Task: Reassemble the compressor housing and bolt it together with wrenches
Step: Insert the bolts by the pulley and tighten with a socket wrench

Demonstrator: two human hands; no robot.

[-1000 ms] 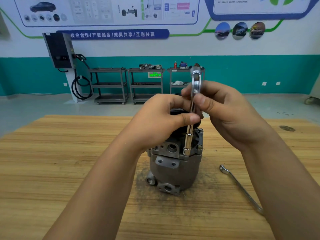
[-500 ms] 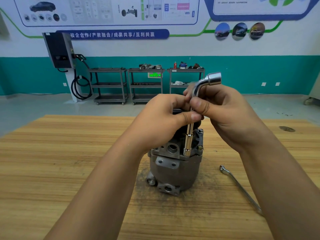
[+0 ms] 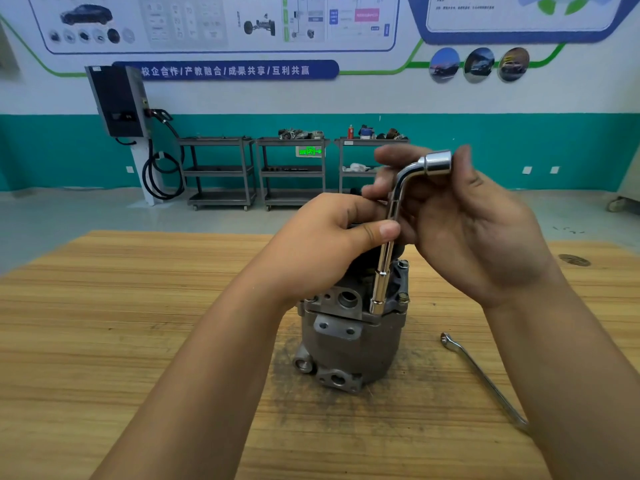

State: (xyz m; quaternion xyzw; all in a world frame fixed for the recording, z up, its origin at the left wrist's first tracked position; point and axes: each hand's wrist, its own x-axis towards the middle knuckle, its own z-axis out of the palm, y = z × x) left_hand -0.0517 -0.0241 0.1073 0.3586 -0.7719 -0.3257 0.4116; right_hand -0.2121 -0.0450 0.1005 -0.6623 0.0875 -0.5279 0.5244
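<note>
Compressor housing [image 3: 349, 337] stands upright mid-table on the wooden table [image 3: 104, 323], on a dark grimy smudge, ported top plate facing up. Two bolt heads [image 3: 402, 297] show on the plate's rim at about 3 o'clock. L-shaped socket wrench [image 3: 385, 265] stands near vertical, lower socket seated on the plate's front rim at about 4 o'clock, bent top with the second socket pointing to 3 o'clock. Left hand [image 3: 329, 244] comes in from 7 o'clock; thumb and curled fingers pinch the wrench shaft around mid-length, over the housing top. Right hand [image 3: 467, 230] comes in from 4 o'clock, palm behind the wrench's bend, fingers [image 3: 382, 154] loosely straight and spread apart, motion-blurred; can't tell if they touch the wrench. Flat wrench [image 3: 485, 379] lies on the table at 4 o'clock of the housing, apart from it, far end hidden under the right forearm. Beyond the table at 12 o'clock: three grey shelf carts [image 3: 221, 171] against a teal-and-white wall; black wall box with a looped cable [image 3: 117, 102] at 10 o'clock.
</note>
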